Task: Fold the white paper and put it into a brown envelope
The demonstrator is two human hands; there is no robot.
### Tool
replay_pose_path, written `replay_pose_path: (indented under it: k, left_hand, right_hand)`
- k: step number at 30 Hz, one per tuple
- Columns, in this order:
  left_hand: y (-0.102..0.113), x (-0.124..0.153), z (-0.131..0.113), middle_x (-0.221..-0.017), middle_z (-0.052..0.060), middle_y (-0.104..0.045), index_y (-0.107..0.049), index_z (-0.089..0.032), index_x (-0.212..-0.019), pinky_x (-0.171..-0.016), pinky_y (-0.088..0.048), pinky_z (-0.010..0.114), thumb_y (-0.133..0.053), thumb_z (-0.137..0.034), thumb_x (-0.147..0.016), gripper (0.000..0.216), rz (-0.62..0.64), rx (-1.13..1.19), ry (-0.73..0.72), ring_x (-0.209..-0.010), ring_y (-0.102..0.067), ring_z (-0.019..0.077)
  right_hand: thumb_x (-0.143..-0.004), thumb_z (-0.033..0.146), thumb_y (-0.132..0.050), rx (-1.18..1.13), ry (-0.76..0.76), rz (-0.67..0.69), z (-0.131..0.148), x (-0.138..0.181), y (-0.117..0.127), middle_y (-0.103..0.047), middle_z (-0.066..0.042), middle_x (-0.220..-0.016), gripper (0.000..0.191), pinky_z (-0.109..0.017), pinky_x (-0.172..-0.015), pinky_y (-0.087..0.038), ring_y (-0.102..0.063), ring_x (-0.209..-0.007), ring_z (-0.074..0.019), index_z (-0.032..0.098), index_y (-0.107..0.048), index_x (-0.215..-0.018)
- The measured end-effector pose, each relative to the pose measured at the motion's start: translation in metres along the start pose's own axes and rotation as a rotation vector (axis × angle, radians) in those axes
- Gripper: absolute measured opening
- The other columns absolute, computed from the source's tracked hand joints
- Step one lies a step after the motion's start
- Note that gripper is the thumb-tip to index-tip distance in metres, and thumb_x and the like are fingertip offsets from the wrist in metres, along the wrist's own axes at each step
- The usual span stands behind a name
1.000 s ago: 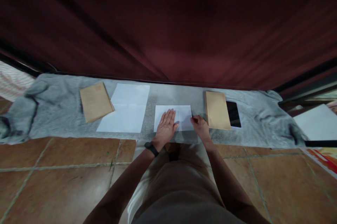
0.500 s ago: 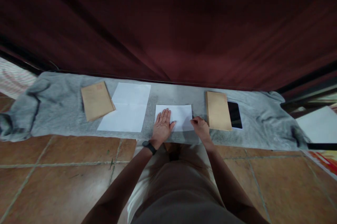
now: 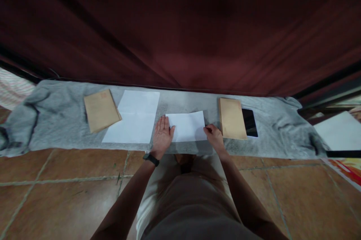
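Observation:
A white sheet of paper [image 3: 187,127], seemingly folded, lies in front of me on the grey cloth [image 3: 67,119]. My left hand [image 3: 163,134] rests flat at its left edge, fingers stretched out and the thumb over the paper. At the opposite edge, my right hand [image 3: 214,135] has its fingers closed in a pinch on the paper. The sheet's far right corner looks slightly raised. What the curled fingers of the right hand cover is hidden.
Larger white sheets [image 3: 135,116] with a crease lie to the left, partly under brown envelopes [image 3: 102,110]. More brown envelopes [image 3: 232,119] sit to the right, beside a dark-screened phone [image 3: 250,122]. A dark red curtain [image 3: 180,37] hangs behind the cloth-covered surface.
My left hand has slid left across the paper, from its middle to its left edge. The right hand stays at the right edge, where the paper's far corner has lifted a little.

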State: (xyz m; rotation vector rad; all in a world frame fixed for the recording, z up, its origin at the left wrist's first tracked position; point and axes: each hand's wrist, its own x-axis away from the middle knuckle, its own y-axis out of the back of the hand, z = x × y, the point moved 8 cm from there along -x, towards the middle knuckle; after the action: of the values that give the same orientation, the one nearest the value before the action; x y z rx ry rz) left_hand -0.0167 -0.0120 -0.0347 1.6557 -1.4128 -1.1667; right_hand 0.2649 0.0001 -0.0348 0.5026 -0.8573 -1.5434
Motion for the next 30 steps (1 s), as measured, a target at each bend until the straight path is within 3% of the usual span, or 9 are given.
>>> replay_pose_path:
  k: [6, 10, 15, 18, 21, 23, 27, 30]
  left_hand:
    - [0.009, 0.005, 0.008, -0.162, 0.021, -0.04, -0.038, -0.01, -0.156, -0.125, -0.032, 0.055, -0.041, -0.041, -0.105, 0.06, -0.049, 0.194, -0.034, -0.154, -0.034, 0.0319]
    - [0.016, 0.007, 0.01, -0.164, 0.017, -0.038, -0.034, -0.017, -0.159, -0.126, -0.033, 0.051, -0.042, -0.042, -0.105, 0.061, -0.08, 0.315, 0.022, -0.153, -0.036, 0.029]
    - [0.029, 0.005, 0.001, -0.167, 0.014, -0.035, -0.03, -0.022, -0.162, -0.126, -0.033, 0.05, -0.047, -0.041, -0.104, 0.064, -0.119, 0.359, 0.022, -0.153, -0.035, 0.0285]
    - [0.038, 0.004, -0.004, -0.168, 0.013, -0.033, -0.025, -0.022, -0.163, -0.127, -0.031, 0.05, -0.047, -0.039, -0.104, 0.066, -0.16, 0.384, -0.006, -0.154, -0.033, 0.0278]
    - [0.042, 0.006, -0.003, -0.167, 0.013, -0.034, -0.022, -0.023, -0.164, -0.127, -0.03, 0.049, -0.049, -0.036, -0.103, 0.068, -0.206, 0.415, -0.003, -0.154, -0.033, 0.0272]
    - [0.041, 0.009, 0.001, -0.167, 0.014, -0.034, -0.019, -0.022, -0.165, -0.127, -0.031, 0.049, -0.052, -0.033, -0.101, 0.072, -0.217, 0.422, 0.007, -0.154, -0.033, 0.0277]
    - [0.036, 0.019, 0.002, -0.169, 0.014, -0.03, -0.016, -0.023, -0.165, -0.127, -0.031, 0.051, -0.058, -0.02, -0.093, 0.083, -0.142, 0.403, -0.042, -0.155, -0.031, 0.0294]
    - [0.031, 0.029, -0.006, -0.168, 0.009, -0.033, -0.028, -0.026, -0.162, -0.126, -0.033, 0.05, -0.056, -0.011, -0.088, 0.081, -0.014, 0.381, -0.147, -0.154, -0.033, 0.0277]
  right_hand:
    - [-0.092, 0.048, -0.055, -0.452, 0.156, -0.114, 0.023, 0.003, 0.019, -0.062, 0.002, -0.071, 0.028, -0.025, -0.064, -0.044, -0.057, -0.066, -0.0156, 0.022, -0.063, -0.086]
    - [-0.095, 0.05, -0.054, -0.58, 0.268, -0.231, 0.053, 0.002, 0.052, -0.057, 0.003, -0.074, 0.029, -0.024, -0.064, -0.043, -0.053, -0.068, -0.0139, 0.022, -0.059, -0.089]
    - [-0.102, 0.045, -0.052, -0.449, 0.505, -0.451, 0.096, 0.021, 0.108, -0.067, 0.0, -0.087, 0.024, -0.026, -0.071, -0.049, -0.063, -0.08, -0.016, 0.022, -0.06, -0.098]
    - [-0.104, 0.035, -0.053, -0.295, 0.744, -0.52, 0.122, 0.047, 0.121, -0.074, -0.003, -0.101, 0.014, -0.03, -0.082, -0.054, -0.07, -0.094, -0.0181, 0.024, -0.062, -0.104]
    - [-0.105, 0.025, -0.052, -0.147, 0.959, -0.421, 0.137, 0.069, 0.099, -0.076, -0.004, -0.112, 0.013, -0.035, -0.095, -0.055, -0.07, -0.107, -0.0186, 0.026, -0.064, -0.105]
    - [-0.104, 0.021, -0.052, -0.061, 1.017, -0.342, 0.132, 0.077, 0.074, -0.077, -0.004, -0.113, 0.015, -0.036, -0.099, -0.055, -0.07, -0.11, -0.0185, 0.026, -0.066, -0.108]
    - [-0.102, 0.014, -0.053, 0.096, 1.005, -0.172, 0.104, 0.083, 0.019, -0.078, -0.006, -0.11, 0.021, -0.037, -0.101, -0.057, -0.072, -0.105, -0.02, 0.023, -0.069, -0.112]
    - [-0.102, 0.015, -0.053, 0.119, 0.965, -0.05, 0.083, 0.089, -0.005, -0.078, -0.007, -0.111, 0.022, -0.039, -0.1, -0.058, -0.073, -0.105, -0.0215, 0.024, -0.071, -0.112]
